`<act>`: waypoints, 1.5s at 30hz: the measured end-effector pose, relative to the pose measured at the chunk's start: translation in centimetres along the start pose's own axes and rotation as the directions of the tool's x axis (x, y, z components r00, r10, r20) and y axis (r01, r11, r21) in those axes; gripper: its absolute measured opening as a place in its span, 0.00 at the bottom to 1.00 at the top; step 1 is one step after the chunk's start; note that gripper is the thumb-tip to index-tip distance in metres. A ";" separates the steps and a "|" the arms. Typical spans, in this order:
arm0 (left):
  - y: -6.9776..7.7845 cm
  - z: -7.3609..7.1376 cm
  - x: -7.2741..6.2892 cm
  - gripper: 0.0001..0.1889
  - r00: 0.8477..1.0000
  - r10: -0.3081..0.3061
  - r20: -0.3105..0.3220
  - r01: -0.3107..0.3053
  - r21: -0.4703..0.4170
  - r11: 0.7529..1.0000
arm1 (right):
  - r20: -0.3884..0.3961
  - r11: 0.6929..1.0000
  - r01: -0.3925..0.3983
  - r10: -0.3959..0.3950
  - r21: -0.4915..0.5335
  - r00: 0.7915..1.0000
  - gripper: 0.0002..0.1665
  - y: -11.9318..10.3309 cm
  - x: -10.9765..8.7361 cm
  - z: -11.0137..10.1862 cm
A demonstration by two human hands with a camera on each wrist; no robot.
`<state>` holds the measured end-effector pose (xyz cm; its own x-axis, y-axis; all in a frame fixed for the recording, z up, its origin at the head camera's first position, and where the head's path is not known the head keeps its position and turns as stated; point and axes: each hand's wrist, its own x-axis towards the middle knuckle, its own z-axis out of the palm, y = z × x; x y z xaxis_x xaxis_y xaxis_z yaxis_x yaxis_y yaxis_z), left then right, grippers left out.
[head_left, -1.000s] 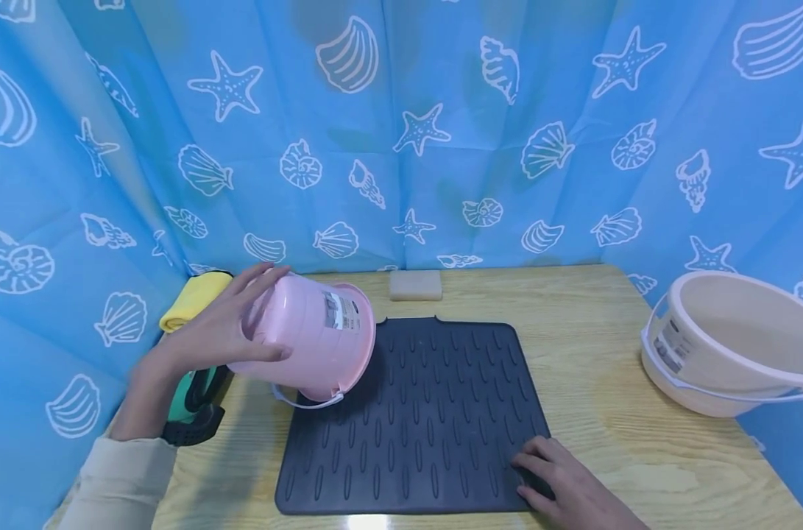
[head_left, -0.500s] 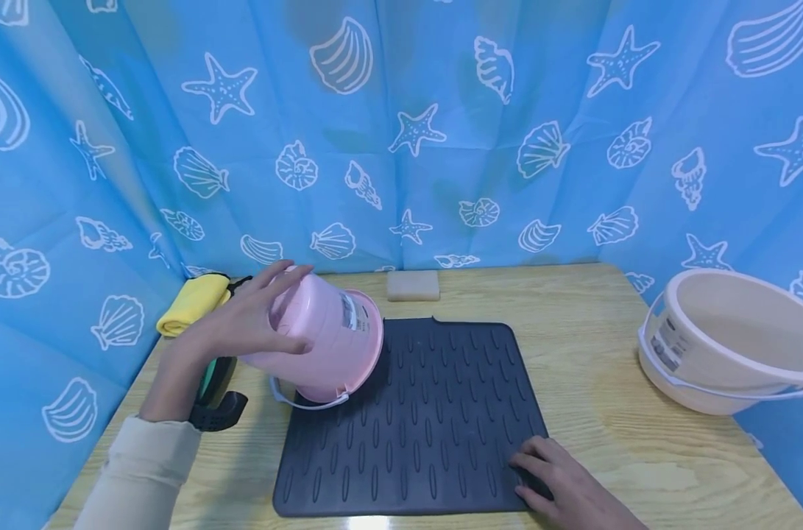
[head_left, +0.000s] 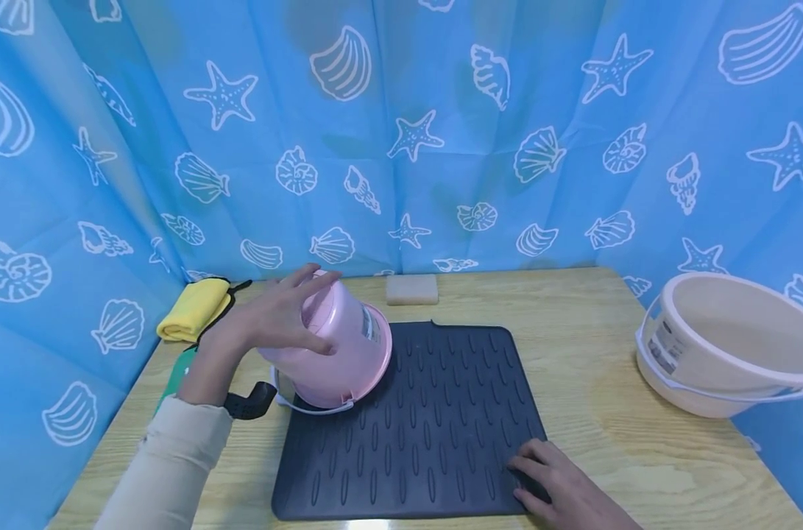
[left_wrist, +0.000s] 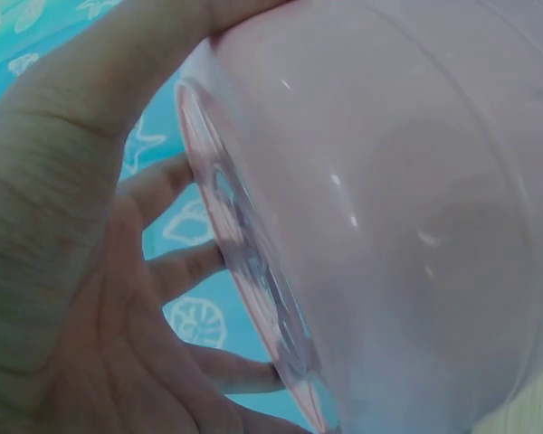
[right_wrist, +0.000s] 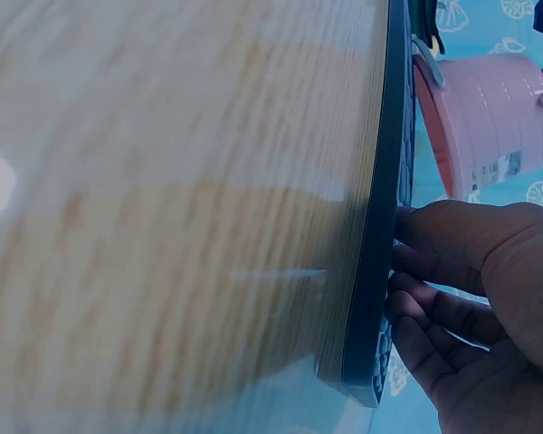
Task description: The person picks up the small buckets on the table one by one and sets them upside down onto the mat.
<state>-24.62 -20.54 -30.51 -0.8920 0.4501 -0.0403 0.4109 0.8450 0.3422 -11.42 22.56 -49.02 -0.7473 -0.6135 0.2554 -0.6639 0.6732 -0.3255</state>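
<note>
My left hand (head_left: 285, 313) grips a pink bucket (head_left: 351, 346) by its base end. In the left wrist view, spread fingertips (left_wrist: 195, 267) hook on the base ring, with the thumb side over the wall. The bucket leans with its mouth down and to the right, over the left back part of a dark ridged mat (head_left: 408, 434). Its pale handle (head_left: 322, 411) hangs at the rim. Whether the rim touches the mat cannot be told. My right hand (head_left: 553, 482) rests on the mat's right front edge, fingertips on the ridges; no held thing shows.
A larger cream bucket (head_left: 739, 346) stands upright at the table's right edge. By the curtain lies a beige block (head_left: 411, 289). At the left are a folded yellow cloth (head_left: 199, 305) and a partly hidden green thing (head_left: 174, 379). A blue shell-print curtain (head_left: 401, 147) encloses the table.
My left hand has carried the pink bucket a little to the right, tipping its base higher and its mouth further down. More of the green thing's left side shows. The right hand stays in place.
</note>
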 end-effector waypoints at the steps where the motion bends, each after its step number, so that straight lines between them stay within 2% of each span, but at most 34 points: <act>1: 0.2 0.1 0.2 0.55 1.000 0.004 0.005 -0.004 0.004 1.000 | 0.000 1.000 0.002 -0.002 0.004 1.000 0.16 0.1 0.0 0.0; 6: 0.9 0.2 1.3 0.55 0.999 0.011 0.031 -0.011 0.017 1.000 | -0.019 1.000 0.010 -0.010 -0.003 1.000 0.17 0.1 -0.2 0.1; 16: 1.6 0.7 2.7 0.55 0.996 -0.036 0.086 0.034 0.025 0.999 | 0.026 0.999 -0.052 0.052 -0.006 0.998 0.16 -0.3 -0.2 -0.3; 21: 2.1 0.9 3.4 0.55 0.992 -0.057 0.111 0.053 0.036 0.998 | 0.019 0.999 -0.043 0.043 -0.004 0.999 0.16 -0.3 -0.1 -0.2; 28: 2.7 1.1 3.9 0.57 0.984 -0.109 0.143 0.100 0.072 0.992 | 0.012 0.999 -0.038 0.038 -0.012 0.999 0.16 -0.3 -0.3 -0.1; 33: 3.2 1.3 4.2 0.57 0.980 -0.126 0.152 0.112 0.099 0.989 | 0.006 1.000 -0.026 0.026 -0.006 1.000 0.16 -0.1 -0.2 0.0; 37: 3.6 1.3 4.4 0.57 0.977 -0.137 0.166 0.121 0.100 0.988 | 0.029 0.999 -0.038 0.037 0.012 0.999 0.16 -0.1 -0.2 -0.1; 45: 4.2 1.5 4.8 0.57 0.966 -0.180 0.185 0.164 0.100 0.981 | 0.021 1.000 -0.021 0.021 0.000 1.000 0.16 0.1 -0.3 -0.1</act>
<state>-26.90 -14.40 -30.66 -0.9009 0.3360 -0.2747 0.2760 0.9320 0.2349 -11.26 22.85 -49.07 -0.7601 -0.6080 0.2294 -0.6483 0.6859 -0.3305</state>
